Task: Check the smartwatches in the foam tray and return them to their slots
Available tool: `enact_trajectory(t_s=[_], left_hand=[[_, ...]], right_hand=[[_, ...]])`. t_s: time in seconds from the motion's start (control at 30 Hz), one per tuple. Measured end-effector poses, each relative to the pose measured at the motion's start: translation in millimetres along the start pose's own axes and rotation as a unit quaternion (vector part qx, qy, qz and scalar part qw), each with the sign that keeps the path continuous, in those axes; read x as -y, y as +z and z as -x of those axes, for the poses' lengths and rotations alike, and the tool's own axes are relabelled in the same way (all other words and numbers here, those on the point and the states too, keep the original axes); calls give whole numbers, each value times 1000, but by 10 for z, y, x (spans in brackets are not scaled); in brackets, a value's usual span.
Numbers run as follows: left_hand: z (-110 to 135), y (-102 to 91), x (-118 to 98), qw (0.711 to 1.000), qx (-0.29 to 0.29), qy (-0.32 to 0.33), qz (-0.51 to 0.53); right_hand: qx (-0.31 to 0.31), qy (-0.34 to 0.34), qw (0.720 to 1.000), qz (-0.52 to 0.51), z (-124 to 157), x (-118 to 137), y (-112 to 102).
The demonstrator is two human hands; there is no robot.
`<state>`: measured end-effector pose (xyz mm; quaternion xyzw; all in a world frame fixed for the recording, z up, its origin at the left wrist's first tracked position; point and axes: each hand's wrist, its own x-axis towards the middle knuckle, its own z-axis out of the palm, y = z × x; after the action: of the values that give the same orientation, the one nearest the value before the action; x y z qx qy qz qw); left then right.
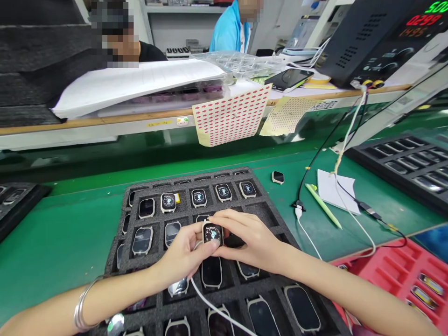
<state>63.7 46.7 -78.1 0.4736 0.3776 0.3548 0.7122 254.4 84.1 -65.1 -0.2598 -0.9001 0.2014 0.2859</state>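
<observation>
A smartwatch case with a lit dial is held between both hands over a black foam tray. My left hand grips it from the left, the thumb lying across the lower screen. From the right, my right hand closes on its top and bottom edges with fingers and thumb. A white cable runs up to my left hand; its end is hidden there. Several strapless watch cases sit in the tray's slots, some lit like the watch case in the back row, others dark like the watch case at front right.
A lone watch case, a green pen and white paper lie on the green table. A red tray stands at right, near cables. Behind, a shelf bears a power supply and phone. Two people are beyond.
</observation>
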Motion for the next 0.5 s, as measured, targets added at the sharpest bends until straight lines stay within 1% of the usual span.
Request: enact_trajectory(t_s=[0.13, 0.27, 0.33, 0.43, 0.5], left_hand=[[0, -6, 6, 1000, 2, -3, -4], [-16, -8, 22, 1000, -1, -8, -18], [-22, 4, 34, 999, -8, 11, -35], [-13, 36, 58, 994, -20, 52, -92], [5, 54, 75, 993, -5, 40, -114]], right_hand=[[7, -3, 1000, -13, -2, -5, -4], [1, -11, 1000, -15, 0, -17, 7], [-1, -15, 1000, 8, 0, -8, 12], [6, -33, 998, 59, 8, 26, -31], [7, -60, 995, 83, 36, 29, -129]])
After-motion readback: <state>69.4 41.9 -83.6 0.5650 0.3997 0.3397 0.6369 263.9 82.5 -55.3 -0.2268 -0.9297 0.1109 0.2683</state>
